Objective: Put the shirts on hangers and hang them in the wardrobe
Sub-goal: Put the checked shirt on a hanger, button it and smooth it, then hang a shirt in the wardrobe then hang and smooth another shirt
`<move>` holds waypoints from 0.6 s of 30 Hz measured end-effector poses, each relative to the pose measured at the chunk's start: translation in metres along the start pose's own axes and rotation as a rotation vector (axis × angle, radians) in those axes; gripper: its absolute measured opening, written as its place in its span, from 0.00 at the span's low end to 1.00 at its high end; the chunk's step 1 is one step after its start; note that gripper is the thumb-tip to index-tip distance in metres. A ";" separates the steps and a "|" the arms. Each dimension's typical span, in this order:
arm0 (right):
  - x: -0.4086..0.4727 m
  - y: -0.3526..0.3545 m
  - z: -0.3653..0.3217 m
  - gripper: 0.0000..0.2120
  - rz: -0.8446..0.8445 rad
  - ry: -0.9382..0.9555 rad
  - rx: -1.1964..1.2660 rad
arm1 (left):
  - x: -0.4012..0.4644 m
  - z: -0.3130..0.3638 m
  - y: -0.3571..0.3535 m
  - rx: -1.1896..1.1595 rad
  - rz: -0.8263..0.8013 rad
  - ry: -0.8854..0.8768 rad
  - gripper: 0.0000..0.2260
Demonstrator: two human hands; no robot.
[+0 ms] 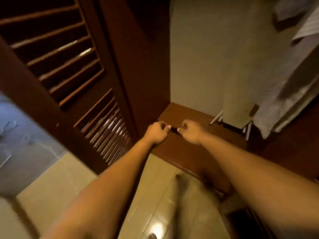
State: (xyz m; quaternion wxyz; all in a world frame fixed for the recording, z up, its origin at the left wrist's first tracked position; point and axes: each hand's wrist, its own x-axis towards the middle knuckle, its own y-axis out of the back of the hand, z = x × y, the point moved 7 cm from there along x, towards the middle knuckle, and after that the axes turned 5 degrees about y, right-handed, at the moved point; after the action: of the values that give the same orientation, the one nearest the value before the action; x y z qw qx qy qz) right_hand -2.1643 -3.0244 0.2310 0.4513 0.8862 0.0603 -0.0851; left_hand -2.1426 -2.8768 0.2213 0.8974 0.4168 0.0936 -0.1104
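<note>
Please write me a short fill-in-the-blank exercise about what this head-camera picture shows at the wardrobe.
1. The wardrobe door with slats stands ____.
2. Both hands, the left hand and the right hand, have their fingers ____.
3. The striped shirt hangs at the ____ side of the picture.
4. The floor below the arms is laid with ____.

Missing words: open; curled; right; tiles

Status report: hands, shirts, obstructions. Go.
Left hand and right hand curled at wardrobe's wooden base, grip unclear. Grey shirt hanging inside, right. Louvred door open, left.
</note>
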 end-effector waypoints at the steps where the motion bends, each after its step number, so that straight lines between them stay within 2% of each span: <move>1: -0.005 -0.040 -0.004 0.18 -0.073 0.005 -0.008 | -0.017 -0.039 -0.011 -0.013 -0.023 0.070 0.15; 4: -0.024 -0.140 -0.032 0.23 -0.249 0.055 -0.025 | -0.067 -0.138 -0.026 -0.072 -0.054 0.262 0.15; 7: -0.035 -0.210 -0.076 0.23 -0.360 0.120 -0.038 | -0.104 -0.214 -0.009 -0.130 0.006 0.410 0.15; 13: -0.035 -0.314 -0.201 0.24 -0.478 0.265 -0.018 | -0.139 -0.342 0.071 -0.203 0.195 0.589 0.15; 18: -0.012 -0.395 -0.312 0.25 -0.520 0.318 -0.047 | -0.143 -0.450 0.157 -0.220 0.281 0.646 0.18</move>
State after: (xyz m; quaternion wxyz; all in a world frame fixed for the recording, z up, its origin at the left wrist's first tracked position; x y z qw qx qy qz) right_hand -2.2181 -2.5413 0.1020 0.4197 0.8325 0.3571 -0.0565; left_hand -2.2704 -2.4157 0.0869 0.8673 0.3400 0.3254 0.1621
